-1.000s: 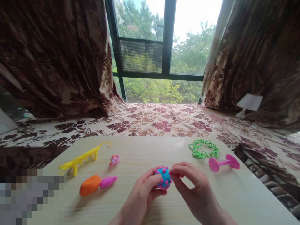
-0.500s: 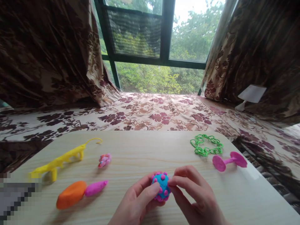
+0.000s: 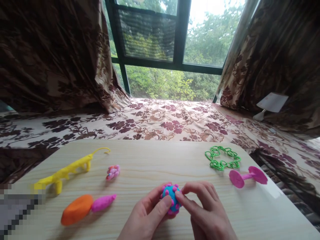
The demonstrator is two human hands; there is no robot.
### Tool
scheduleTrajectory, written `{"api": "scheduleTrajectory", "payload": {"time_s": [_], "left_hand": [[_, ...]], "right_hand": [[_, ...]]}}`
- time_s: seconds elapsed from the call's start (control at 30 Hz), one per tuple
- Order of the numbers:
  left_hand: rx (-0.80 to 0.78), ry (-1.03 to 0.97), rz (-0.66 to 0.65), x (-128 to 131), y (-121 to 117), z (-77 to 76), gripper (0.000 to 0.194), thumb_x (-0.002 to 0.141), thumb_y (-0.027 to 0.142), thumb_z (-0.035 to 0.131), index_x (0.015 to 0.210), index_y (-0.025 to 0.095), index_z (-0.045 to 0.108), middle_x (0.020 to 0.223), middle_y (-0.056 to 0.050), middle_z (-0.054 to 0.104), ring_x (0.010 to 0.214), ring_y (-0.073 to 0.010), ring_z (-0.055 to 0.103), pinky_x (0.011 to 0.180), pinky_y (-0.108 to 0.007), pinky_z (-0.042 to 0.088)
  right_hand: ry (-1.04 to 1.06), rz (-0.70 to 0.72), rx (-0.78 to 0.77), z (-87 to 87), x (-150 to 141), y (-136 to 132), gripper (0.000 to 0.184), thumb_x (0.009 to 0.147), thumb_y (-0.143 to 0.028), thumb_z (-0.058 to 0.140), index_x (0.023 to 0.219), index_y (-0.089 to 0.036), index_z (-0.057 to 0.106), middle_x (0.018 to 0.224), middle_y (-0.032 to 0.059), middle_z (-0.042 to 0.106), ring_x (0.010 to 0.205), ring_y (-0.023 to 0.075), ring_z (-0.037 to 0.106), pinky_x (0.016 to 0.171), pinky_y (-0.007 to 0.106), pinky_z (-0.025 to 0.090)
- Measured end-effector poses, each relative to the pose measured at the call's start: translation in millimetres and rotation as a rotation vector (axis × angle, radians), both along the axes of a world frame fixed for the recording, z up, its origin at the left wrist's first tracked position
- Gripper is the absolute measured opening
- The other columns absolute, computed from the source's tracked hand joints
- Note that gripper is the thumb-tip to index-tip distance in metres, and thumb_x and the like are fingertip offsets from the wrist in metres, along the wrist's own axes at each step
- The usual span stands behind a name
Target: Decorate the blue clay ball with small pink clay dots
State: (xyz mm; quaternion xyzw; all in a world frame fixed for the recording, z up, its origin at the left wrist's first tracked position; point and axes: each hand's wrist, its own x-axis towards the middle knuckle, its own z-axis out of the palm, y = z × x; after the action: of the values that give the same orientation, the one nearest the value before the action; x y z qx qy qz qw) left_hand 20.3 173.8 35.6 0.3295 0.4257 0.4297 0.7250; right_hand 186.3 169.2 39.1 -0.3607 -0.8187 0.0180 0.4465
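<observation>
Blue and round, with pink knobs dotted over its clay-like skin, the ball [image 3: 172,198] sits between the fingertips of both hands, just above the pale wood-grained table [image 3: 160,163]. The left hand [image 3: 147,213] has it gripped: the thumb lies flat on the near face, while the other fingers curve around behind and beneath, closed to the ball's own width. The right hand [image 3: 211,210] comes from the other side with its fingers bent and bunched; one tip rests on the ball's right side, and another curls in just beside it. Whether those tips pinch something small between them cannot be told.

Left of the left fingers lie a smooth orange lump [image 3: 77,210] and a tapered pink piece [image 3: 103,202], end to end. Beyond those fingers, to the left, are a small knobbly pink-and-red cluster [image 3: 113,172] and a long yellow figure [image 3: 68,170] with stubby legs and a thin, curled tail. Beyond the right fingers, off to the right, lie a ring of thin green links [image 3: 214,164] and a pink spool shape [image 3: 237,179] with two flat discs.
</observation>
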Motion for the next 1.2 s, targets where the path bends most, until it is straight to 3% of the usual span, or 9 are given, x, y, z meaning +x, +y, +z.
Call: {"api": "scheduleTrajectory", "payload": {"time_s": [0.1, 0.2, 0.33, 0.5, 0.63, 0.83, 0.93, 1.03, 1.2], "left_hand": [[0.174, 0.191, 0.135, 0, -1, 0.5, 0.049, 0.067, 0.031, 0.068, 0.113, 0.023, 0.054, 0.101, -0.006, 0.065, 0.093, -0.0205, 0.060, 0.082, -0.031, 0.047], [0.379, 0.387, 0.212, 2, -4, 1.5, 0.040, 0.067, 0.027, 0.068, 0.105, 0.025, 0.056, 0.097, -0.004, 0.064, 0.090, -0.0187, 0.062, 0.082, -0.028, 0.048], [0.571, 0.494, 0.195, 8, -10, 3.6, 0.034, 0.069, 0.023, 0.065, 0.102, 0.026, 0.058, 0.098, -0.002, 0.061, 0.089, -0.0164, 0.062, 0.079, -0.025, 0.049], [0.643, 0.551, 0.097, 10, -15, 2.0, 0.045, 0.068, 0.021, 0.064, 0.112, 0.029, 0.054, 0.110, -0.003, 0.059, 0.099, -0.0186, 0.059, 0.084, -0.026, 0.048], [0.633, 0.660, 0.102, 7, -15, -1.9, 0.051, 0.071, 0.023, 0.061, 0.120, 0.030, 0.047, 0.108, -0.001, 0.062, 0.094, -0.0173, 0.060, 0.087, -0.030, 0.046], [0.791, 0.827, 0.181, 3, -13, 0.5, 0.042, 0.070, 0.022, 0.062, 0.111, 0.028, 0.053, 0.103, -0.001, 0.064, 0.094, -0.0178, 0.059, 0.085, -0.030, 0.047], [0.803, 0.792, 0.128, 2, -13, 2.5, 0.042, 0.071, 0.020, 0.061, 0.112, 0.028, 0.053, 0.107, 0.000, 0.063, 0.099, -0.0178, 0.059, 0.090, -0.030, 0.046], [0.718, 0.698, 0.100, 3, -15, 3.3, 0.041, 0.071, 0.021, 0.061, 0.111, 0.027, 0.054, 0.108, -0.001, 0.064, 0.097, -0.0186, 0.061, 0.087, -0.029, 0.048], [0.593, 0.593, 0.190, 8, -18, 3.4, 0.036, 0.068, 0.022, 0.065, 0.104, 0.026, 0.061, 0.103, -0.002, 0.067, 0.094, -0.0214, 0.062, 0.090, -0.033, 0.047]], "right_hand": [[0.152, -0.012, -0.172, 7.1, 8, -2, 0.043, 0.080, -0.003, 0.038, 0.115, -0.024, 0.053, 0.102, 0.0086, 0.052, 0.093, 0.0186, 0.053, 0.076, 0.031, 0.047], [0.276, -0.028, -0.334, 11.3, 11, -4, 0.031, 0.083, -0.011, 0.048, 0.109, -0.025, 0.054, 0.107, 0.0071, 0.051, 0.101, 0.0179, 0.051, 0.083, 0.026, 0.044], [0.351, 0.074, -0.559, 13.5, 9, -4, 0.013, 0.079, -0.018, 0.058, 0.091, -0.022, 0.057, 0.098, 0.0028, 0.055, 0.092, 0.0152, 0.054, 0.083, 0.024, 0.043], [0.398, 0.089, -0.645, 12.4, 8, -6, 0.009, 0.077, -0.015, 0.061, 0.082, -0.020, 0.056, 0.089, 0.0007, 0.055, 0.085, 0.0139, 0.054, 0.079, 0.026, 0.043], [0.408, 0.073, -0.603, 11.4, 9, -6, 0.009, 0.077, -0.014, 0.060, 0.083, -0.020, 0.057, 0.090, 0.0011, 0.054, 0.087, 0.0146, 0.054, 0.080, 0.027, 0.042], [0.302, 0.096, -0.491, 10.7, 12, -8, 0.029, 0.084, -0.015, 0.050, 0.109, -0.028, 0.057, 0.100, 0.0035, 0.050, 0.095, 0.0154, 0.051, 0.082, 0.028, 0.043], [0.213, 0.105, -0.424, 9.1, 10, -8, 0.035, 0.084, -0.012, 0.047, 0.115, -0.027, 0.055, 0.096, 0.0050, 0.051, 0.089, 0.0154, 0.052, 0.077, 0.028, 0.045], [0.074, 0.070, -0.273, 8.3, 11, -8, 0.042, 0.081, -0.008, 0.048, 0.119, -0.026, 0.053, 0.095, 0.0065, 0.052, 0.087, 0.0177, 0.051, 0.074, 0.032, 0.045], [-0.076, 0.037, -0.127, 8.6, 12, -10, 0.049, 0.078, -0.005, 0.048, 0.123, -0.024, 0.049, 0.096, 0.0079, 0.055, 0.084, 0.0194, 0.050, 0.072, 0.035, 0.045]]}}
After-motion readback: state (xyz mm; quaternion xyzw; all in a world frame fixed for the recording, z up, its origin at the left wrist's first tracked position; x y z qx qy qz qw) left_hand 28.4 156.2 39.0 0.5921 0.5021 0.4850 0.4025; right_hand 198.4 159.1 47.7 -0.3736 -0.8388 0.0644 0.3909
